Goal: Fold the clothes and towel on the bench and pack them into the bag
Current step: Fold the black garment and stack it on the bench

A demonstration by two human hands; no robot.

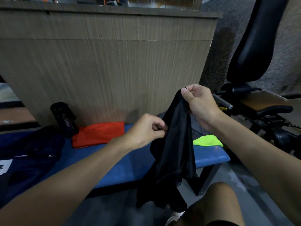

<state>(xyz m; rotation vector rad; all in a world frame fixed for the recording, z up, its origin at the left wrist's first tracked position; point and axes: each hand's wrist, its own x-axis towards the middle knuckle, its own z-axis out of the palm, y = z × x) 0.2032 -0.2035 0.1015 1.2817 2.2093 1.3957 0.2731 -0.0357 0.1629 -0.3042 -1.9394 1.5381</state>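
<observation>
A blue padded counter (127, 163) runs from lower left to right of centre. A dark navy bag (32, 157) lies at its left end. Next come an upright black bottle (64, 119) (by the wall) and a folded orange cloth (99, 133). A neon yellow-green cloth (206, 141) lies far right.

A tall panel wall (105, 62) in greyish-brown wood grain fills the back, capped by a narrow ledge (114, 11). Above it runs a strip that may be glass or mirror, too blurred to tell. To the right rises a speckled grey wall (236, 22). A blue padded bench (123, 167) on dark metal legs (206, 178) stands against the panel wall. Off its right end is a gym seat with an upright black back pad (254, 38) and a tan seat pad (263, 101) on a black frame. The floor (241, 185) is plain grey. The light is dim.
</observation>
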